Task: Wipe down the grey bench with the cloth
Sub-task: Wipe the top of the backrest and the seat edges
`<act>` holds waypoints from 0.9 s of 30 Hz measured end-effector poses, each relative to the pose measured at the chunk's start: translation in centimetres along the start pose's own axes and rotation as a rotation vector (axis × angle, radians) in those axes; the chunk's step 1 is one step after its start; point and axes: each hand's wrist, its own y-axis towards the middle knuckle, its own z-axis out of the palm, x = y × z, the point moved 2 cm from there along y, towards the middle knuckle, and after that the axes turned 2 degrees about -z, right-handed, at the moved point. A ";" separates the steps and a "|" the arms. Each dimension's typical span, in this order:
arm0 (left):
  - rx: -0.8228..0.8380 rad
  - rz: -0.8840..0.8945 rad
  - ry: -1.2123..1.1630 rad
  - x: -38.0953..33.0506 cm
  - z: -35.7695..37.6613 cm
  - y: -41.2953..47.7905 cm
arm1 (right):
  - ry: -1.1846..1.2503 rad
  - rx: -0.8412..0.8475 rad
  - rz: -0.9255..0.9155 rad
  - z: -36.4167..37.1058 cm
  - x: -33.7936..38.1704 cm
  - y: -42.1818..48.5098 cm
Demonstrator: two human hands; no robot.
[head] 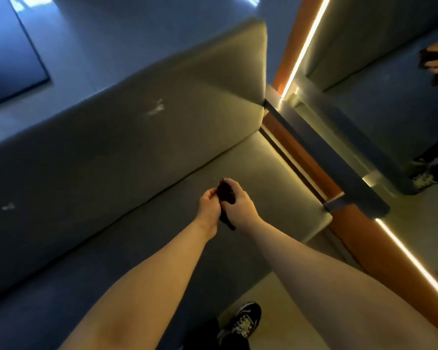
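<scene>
The grey bench (147, 233) runs diagonally across the view, its padded backrest (111, 137) rising behind the seat. Pale smudges mark the backrest (156, 108). Both my hands are held together above the seat near its right end. A small dark cloth (225, 193) is bunched between them. My left hand (209, 205) pinches its left edge with curled fingers. My right hand (239, 200) grips the cloth from the right, and a strip of it hangs down under the wrists.
An orange panel with a lit strip (301, 46) borders the bench's right end. A mirror (395, 102) beside it reflects my hands and shoes. My shoe (245, 322) stands on the pale floor below the seat's front edge.
</scene>
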 end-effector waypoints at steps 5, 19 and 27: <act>-0.113 0.053 0.089 0.5 -4.1 3.1 | -0.179 0.088 -0.064 3.9 0.2 3.1; -0.241 -0.042 0.757 5.4 -10.0 18.1 | -0.429 0.132 -0.091 9.6 -6.8 21.2; -0.377 -0.024 1.056 10.7 -11.9 20.7 | -0.517 0.057 -0.073 11.9 -9.5 27.2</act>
